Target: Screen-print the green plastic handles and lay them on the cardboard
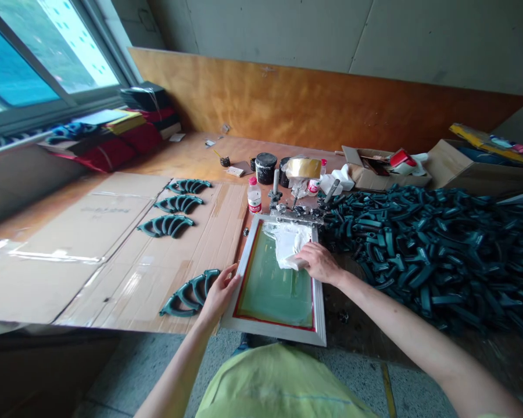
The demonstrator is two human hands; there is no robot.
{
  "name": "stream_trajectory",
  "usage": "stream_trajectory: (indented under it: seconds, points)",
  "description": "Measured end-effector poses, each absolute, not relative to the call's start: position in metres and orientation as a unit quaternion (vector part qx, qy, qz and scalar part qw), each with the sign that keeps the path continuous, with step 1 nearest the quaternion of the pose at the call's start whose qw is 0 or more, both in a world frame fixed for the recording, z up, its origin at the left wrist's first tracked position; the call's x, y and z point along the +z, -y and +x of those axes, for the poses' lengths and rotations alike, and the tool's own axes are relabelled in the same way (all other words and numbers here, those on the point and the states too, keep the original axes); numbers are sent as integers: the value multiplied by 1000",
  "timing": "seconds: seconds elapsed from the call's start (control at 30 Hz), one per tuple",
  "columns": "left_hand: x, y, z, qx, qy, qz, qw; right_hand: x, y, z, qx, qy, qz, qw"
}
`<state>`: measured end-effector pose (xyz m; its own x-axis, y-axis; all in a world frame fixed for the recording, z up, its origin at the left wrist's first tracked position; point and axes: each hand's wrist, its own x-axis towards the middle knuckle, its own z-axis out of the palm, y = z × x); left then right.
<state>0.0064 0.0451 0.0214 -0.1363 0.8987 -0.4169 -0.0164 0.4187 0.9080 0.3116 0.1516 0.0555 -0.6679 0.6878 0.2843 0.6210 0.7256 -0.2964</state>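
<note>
A wooden table (200,148) is spanning mid-picture. At lower centre, your right hand (320,264) is pinching a white cloth (287,247) on a framed screen (272,299); your left hand (220,294) is touching its left side, grip unclear.

Item: framed screen (272,293), landmark. To its left, bare cardboard (203,249) is left between three green fanned parts (168,225) and a fourth, nearer one (196,288); its left edge is occupied by the left hand (220,290). To its right, passage is blocked by heaped green pieces (436,255). Directly behind, the way is barred by a metal clamp (298,216).
</note>
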Motion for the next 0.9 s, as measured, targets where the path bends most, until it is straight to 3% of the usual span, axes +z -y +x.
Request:
stream_trajectory:
  seconds: [0.27, 0.37, 0.53, 0.67, 0.83, 0.9]
  points:
    - [85, -56, -1, 410, -607, 365, 575, 97, -243, 293, 78, 813, -538, 210]
    - [116, -75, 1, 449, -582, 370, 568, 97, -250, 322, 50, 764, -584, 271]
    - [157, -129, 16, 597, -481, 403, 500, 56, -222, 377, 112, 676, -673, 278]
    - [182, -164, 25, 605, -474, 421, 482, 15, -185, 367, 190, 728, -601, 271]
    - [158, -150, 34, 614, -497, 387, 476, 11, -165, 337, 176, 813, -526, 178]
    - [130, -124, 46, 530, -530, 383, 540, 23, -159, 328, 171, 818, -520, 177]
